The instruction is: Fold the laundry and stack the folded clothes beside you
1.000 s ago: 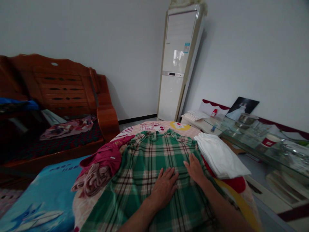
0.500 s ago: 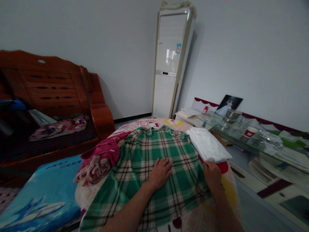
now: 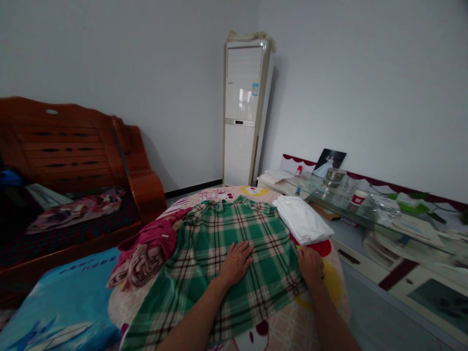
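A green plaid shirt [image 3: 215,258] with brown and cream lines lies spread over the round, cloth-covered table [image 3: 285,336]. Flat on its middle rests my left hand [image 3: 237,263], fingers stretched forward and holding nothing. At the shirt's right edge, my right hand [image 3: 310,264] is closed with the fabric pinched in its fingers. A folded white cloth [image 3: 305,222] lies just beyond that hand. To the left of the shirt sits a heap of magenta and dusty-pink clothing [image 3: 151,251], touching its edge.
A wooden bench [image 3: 73,146] stands at the left, with a blue printed cushion or cover [image 3: 73,292] in front. On the right, a glass-topped cabinet [image 3: 351,214] carries a paper cup [image 3: 359,197] and bowls. A tall white air conditioner [image 3: 241,112] occupies the corner.
The camera view has tilted up and turned slightly right. My left hand stays flat on the shirt, and my right hand still grips its right edge.
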`<action>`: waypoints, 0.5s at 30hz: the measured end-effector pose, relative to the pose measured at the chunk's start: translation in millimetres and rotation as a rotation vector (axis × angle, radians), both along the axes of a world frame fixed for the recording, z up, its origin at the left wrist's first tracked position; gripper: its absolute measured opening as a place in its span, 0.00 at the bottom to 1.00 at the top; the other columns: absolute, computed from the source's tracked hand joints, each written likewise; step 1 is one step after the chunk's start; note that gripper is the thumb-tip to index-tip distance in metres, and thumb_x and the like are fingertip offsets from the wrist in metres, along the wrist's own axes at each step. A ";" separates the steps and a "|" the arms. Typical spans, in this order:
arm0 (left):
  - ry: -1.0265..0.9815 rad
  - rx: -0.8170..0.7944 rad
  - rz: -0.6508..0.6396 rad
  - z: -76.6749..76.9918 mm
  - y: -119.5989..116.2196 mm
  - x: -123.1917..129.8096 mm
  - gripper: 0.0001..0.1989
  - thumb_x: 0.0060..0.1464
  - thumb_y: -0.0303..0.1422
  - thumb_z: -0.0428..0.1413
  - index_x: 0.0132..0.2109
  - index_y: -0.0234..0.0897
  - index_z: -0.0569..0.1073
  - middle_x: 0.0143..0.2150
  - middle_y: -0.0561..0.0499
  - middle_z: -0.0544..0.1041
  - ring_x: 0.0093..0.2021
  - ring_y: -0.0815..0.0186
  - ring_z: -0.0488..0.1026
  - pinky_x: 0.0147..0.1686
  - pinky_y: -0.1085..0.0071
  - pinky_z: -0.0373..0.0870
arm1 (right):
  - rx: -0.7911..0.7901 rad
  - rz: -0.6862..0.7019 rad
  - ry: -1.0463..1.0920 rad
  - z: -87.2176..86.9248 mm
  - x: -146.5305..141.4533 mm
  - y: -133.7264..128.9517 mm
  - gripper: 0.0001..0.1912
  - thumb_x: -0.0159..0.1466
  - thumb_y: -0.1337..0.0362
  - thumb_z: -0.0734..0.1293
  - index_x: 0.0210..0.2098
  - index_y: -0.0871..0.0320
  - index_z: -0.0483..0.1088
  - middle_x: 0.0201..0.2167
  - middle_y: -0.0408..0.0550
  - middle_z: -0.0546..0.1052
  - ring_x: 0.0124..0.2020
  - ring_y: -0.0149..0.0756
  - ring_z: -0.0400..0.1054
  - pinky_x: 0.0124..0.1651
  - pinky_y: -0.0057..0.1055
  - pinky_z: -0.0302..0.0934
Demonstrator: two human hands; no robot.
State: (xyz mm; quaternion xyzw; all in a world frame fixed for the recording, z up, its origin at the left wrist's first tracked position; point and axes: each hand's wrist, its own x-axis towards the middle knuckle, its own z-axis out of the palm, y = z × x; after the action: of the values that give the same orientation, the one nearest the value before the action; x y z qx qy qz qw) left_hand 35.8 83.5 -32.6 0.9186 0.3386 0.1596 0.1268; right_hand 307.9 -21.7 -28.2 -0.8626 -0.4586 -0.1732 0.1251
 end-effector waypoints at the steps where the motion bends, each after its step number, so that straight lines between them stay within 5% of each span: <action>1: -0.001 0.001 0.000 0.3 -0.2 -0.1 0.23 0.64 0.36 0.45 0.64 0.43 0.61 0.67 0.46 0.61 0.67 0.58 0.55 0.66 0.50 0.47 | 0.009 -0.014 0.013 1.4 -0.3 -0.1 0.13 0.67 0.63 0.60 0.32 0.62 0.73 0.31 0.53 0.78 0.34 0.38 0.72 0.35 0.30 0.53; 15: 0.002 -0.016 0.013 3.2 -4.0 -4.4 0.22 0.64 0.35 0.47 0.63 0.43 0.63 0.66 0.45 0.62 0.67 0.60 0.56 0.65 0.51 0.48 | -0.107 -0.118 0.027 16.1 3.2 -11.1 0.11 0.68 0.63 0.58 0.38 0.60 0.71 0.31 0.55 0.79 0.33 0.39 0.75 0.32 0.30 0.59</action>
State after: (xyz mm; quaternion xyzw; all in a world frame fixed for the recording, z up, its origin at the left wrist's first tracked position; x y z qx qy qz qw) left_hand 31.4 79.6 -29.4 0.9155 0.3459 0.1570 0.1327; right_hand 311.2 -32.8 -12.2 -0.8958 -0.4137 -0.1441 0.0745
